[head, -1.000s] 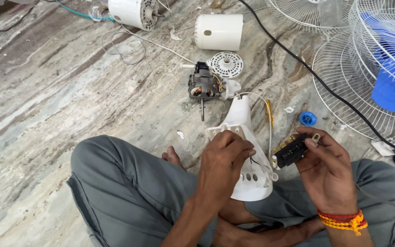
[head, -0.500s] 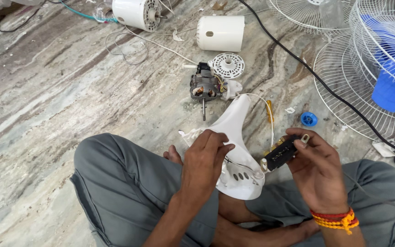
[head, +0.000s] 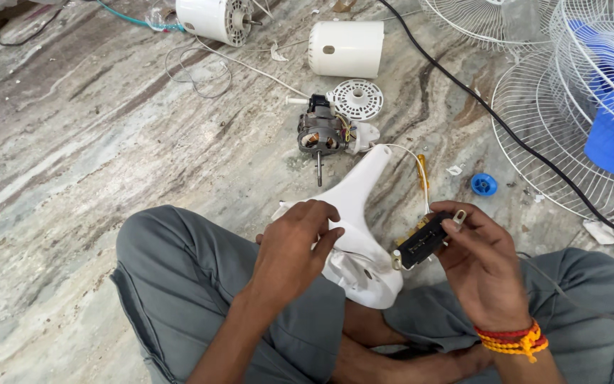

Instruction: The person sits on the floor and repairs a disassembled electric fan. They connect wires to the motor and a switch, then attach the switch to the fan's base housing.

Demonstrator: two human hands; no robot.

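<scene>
White fan housing (head: 360, 227) partly hidden behind left hand (head: 294, 245).

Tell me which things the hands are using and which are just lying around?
In use:
- left hand on the white fan housing
- right hand holding the black switch block

Lying about:
- motor
- white cylinder cover
- round vent disc
- blue cap
- wire fan guards

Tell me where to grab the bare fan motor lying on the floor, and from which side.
Probably best to take the fan motor by its squat copper-wound body, coming from above with fingers across its left and right flanks. Its thin shaft points toward the person and wires trail off its right side to the white housing, so those ends offer poor purchase. The marble floor to its left is free.
</scene>
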